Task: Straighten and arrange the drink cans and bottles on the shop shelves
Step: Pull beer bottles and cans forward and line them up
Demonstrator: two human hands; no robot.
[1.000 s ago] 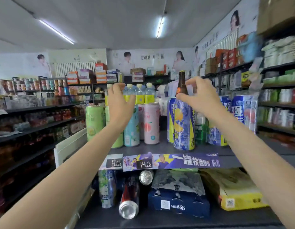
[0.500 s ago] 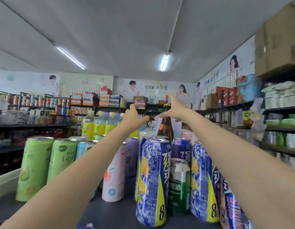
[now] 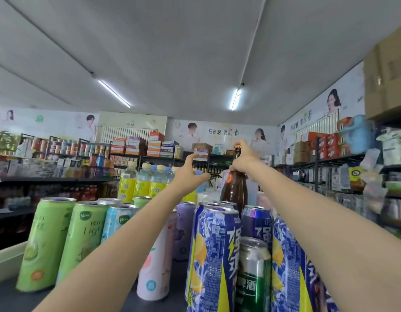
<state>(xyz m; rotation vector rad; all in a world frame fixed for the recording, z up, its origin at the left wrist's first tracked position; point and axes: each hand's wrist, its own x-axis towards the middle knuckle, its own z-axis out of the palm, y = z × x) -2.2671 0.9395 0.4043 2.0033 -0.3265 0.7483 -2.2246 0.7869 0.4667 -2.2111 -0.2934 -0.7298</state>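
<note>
A brown glass bottle stands upright behind the blue cans, and my right hand is closed around its neck just under the cap. My left hand hovers open to the bottle's left, thumb and fingers spread, above the yellow-labelled plastic bottles. In front stand tall blue-and-yellow cans, a short green beer can, a purple can, a pink can, a light blue can and green cans. My forearms cover parts of the pink and blue cans.
The dark shelf top carries all these drinks. Other shelving with goods runs along the left and right aisles. Cardboard boxes sit high at the right. A white ledge borders the shelf at the left.
The camera has moved closer and lower to the shelf top. My right hand has gone from above the cans to gripping the brown bottle's neck; my left hand has reached farther back and opened.
</note>
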